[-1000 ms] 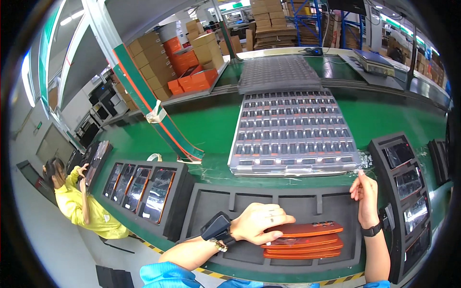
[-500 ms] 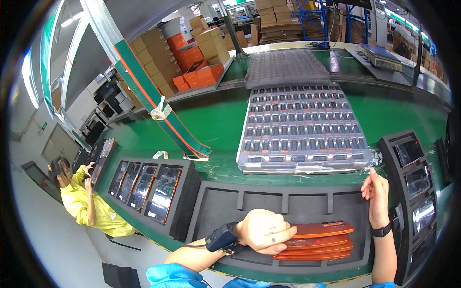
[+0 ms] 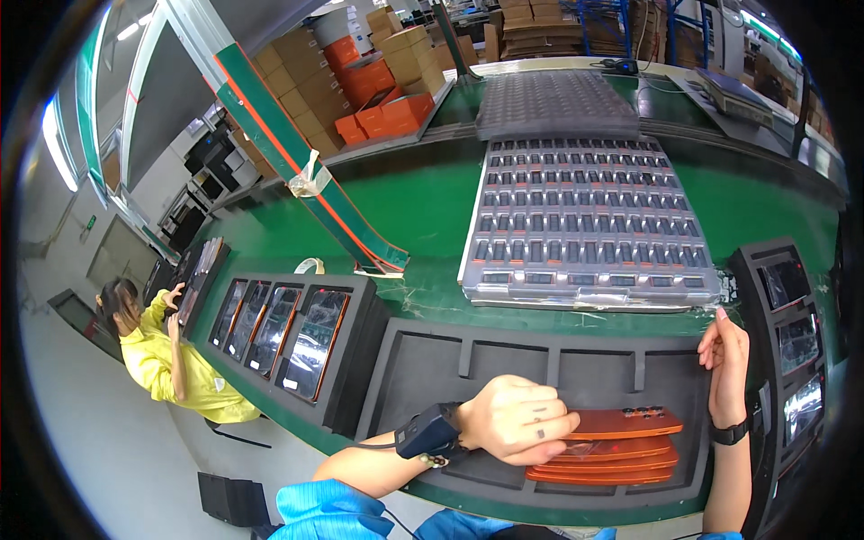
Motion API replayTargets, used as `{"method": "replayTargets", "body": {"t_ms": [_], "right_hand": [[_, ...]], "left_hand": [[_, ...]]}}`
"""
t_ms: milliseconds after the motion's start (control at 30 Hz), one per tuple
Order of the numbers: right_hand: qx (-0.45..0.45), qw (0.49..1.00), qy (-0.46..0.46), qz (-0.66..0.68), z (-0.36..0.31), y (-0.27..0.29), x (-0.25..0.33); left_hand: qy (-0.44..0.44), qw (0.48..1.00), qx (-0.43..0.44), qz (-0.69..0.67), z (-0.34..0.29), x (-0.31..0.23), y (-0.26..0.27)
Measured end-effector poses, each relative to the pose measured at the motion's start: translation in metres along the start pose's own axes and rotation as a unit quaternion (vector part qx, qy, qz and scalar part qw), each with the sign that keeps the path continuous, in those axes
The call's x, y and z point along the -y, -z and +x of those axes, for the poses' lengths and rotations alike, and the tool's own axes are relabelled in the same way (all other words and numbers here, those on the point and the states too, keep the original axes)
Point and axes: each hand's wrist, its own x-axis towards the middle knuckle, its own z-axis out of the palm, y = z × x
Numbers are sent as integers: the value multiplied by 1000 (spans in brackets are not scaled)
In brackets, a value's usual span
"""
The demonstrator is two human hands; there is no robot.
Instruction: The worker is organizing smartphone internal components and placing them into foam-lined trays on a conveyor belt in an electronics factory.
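My left hand [image 3: 517,418] is closed, its thumb and fingers pinching the left end of an orange phone back cover [image 3: 616,423] with camera rings near its right end. That cover sits tilted over a stack of several similar orange covers [image 3: 607,468]. The stack lies in the right part of a black foam tray [image 3: 508,360], and the held ends are partly hidden by my fingers. My right hand [image 3: 724,360] is raised at the tray's right edge with its fingers loosely apart and nothing in them.
Foam trays holding dark-screened phones stand left [image 3: 310,342] and right [image 3: 796,342]. Beyond my tray is a clear plastic blister tray [image 3: 589,225] full of small dark parts. A green post [image 3: 315,180] rises from the bench. At far left sits a person in yellow [image 3: 184,360].
The view has shifted slightly, so the bench scene lies further right. My left hand keeps its pinch on the top cover, and my right hand stays raised beside the tray.
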Motion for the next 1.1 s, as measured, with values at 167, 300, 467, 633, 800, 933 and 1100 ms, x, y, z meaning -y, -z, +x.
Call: {"method": "replayTargets", "body": {"t_ms": [167,300,467,633,800,933,1100], "right_hand": [[-6,1000,9,-10,0,1,-2],[-6,1000,13,-12,0,1,-2],[-6,1000,12,-14,2,2,-4],[-2,1000,9,-17,1,2,-3],[6,1000,16,-19,3,7,-6],[-10,999,37,-27,3,5,-8],[6,998,54,-33,6,11,-16]], "left_hand": [[227,969,-80,-50,-1,9,-13],[452,879,-69,-138,-4,21,-18],[453,883,-54,-114,-7,28,-24],[324,941,40,86,-2,23,-25],[322,942,26,89,-5,25,-27],[334,940,18,70,-6,27,-28],[330,942,6,67,-9,27,-28]]}}
